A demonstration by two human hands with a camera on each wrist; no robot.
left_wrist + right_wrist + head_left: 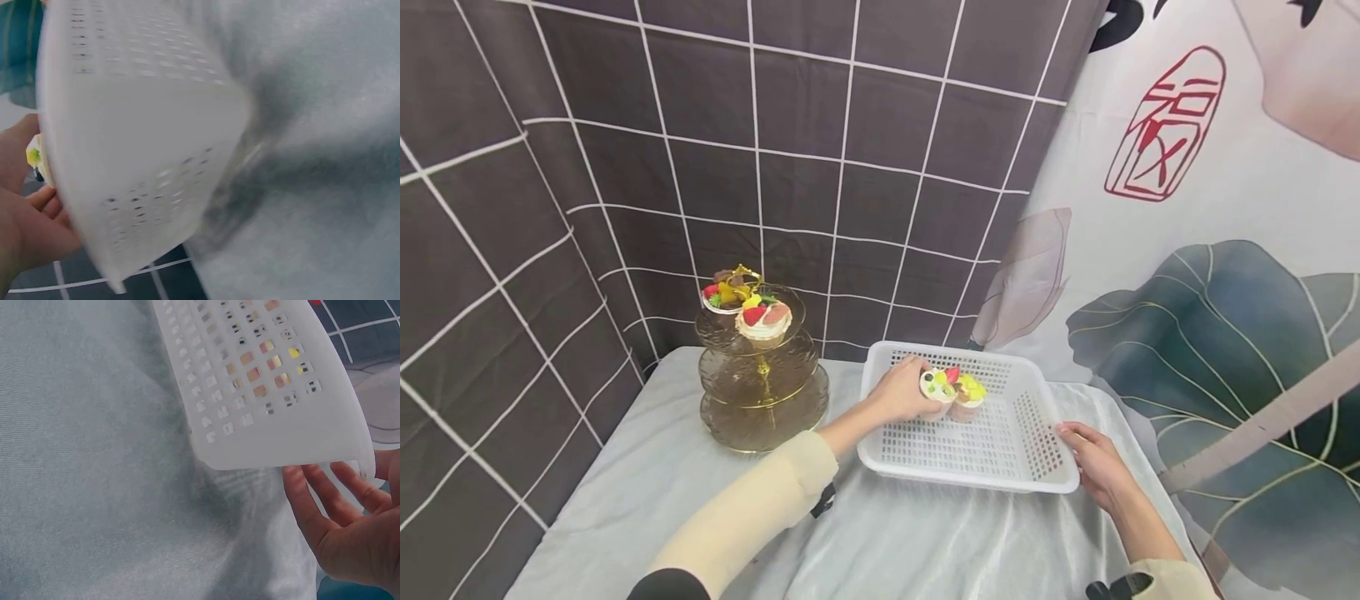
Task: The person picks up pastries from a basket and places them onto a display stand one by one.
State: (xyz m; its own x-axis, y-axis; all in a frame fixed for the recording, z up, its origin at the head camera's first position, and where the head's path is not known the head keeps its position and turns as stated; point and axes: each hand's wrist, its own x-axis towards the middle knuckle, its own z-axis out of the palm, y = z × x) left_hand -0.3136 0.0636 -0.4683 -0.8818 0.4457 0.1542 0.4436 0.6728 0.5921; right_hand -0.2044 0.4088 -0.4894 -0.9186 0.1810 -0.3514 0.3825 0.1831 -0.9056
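A white perforated basket (1037, 467) sits on the grey cloth, with two fruit-topped cupcakes inside. My left hand (901, 392) reaches into it and grips the nearer cupcake (940, 385); the second cupcake (970, 395) stands right beside it. In the left wrist view the basket wall (144, 137) fills the frame, with my left hand (31, 219) and a bit of the cupcake (34, 156) at the left edge. My right hand (1093, 462) rests with straight fingers against the basket's right near corner; the right wrist view shows the right hand's fingers (325, 500) under the basket rim (300, 450).
A three-tier glass stand (762, 375) stands left of the basket, with two decorated cakes (752, 308) on its top tier. Curtains hang close behind: dark grid at left, leaf print at right. Grey cloth (887, 542) covers the table toward me.
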